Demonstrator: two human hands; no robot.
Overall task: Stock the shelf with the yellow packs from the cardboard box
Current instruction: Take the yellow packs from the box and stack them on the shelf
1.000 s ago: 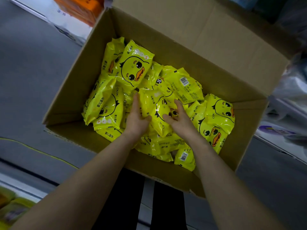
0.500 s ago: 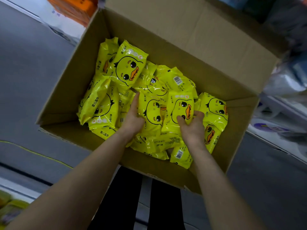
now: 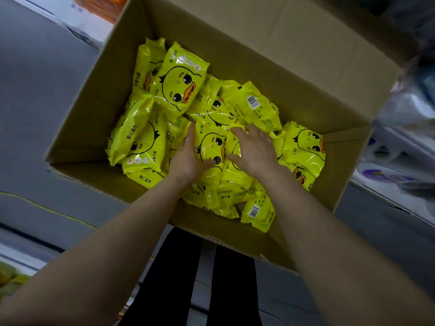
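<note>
An open cardboard box on the floor holds several yellow packs printed with a duck face, lying loosely on one another. Both my hands are inside it, near the middle. My left hand holds one face-up pack, with its fingers along the pack's left edge and the thumb across the front. My right hand lies spread on a neighbouring pack, pressing it against the left one. More packs lie under and around both hands.
The box's far flap stands open. White and purple wrapped goods sit low at the right. An orange carton is at the top left, yellow goods at the bottom left. My black-trousered legs stand before the box on grey floor.
My right hand stood a duck-face pack upright, then brought it over beside the left hand's pack and now lies spread on top. The left hand has hardly moved.
</note>
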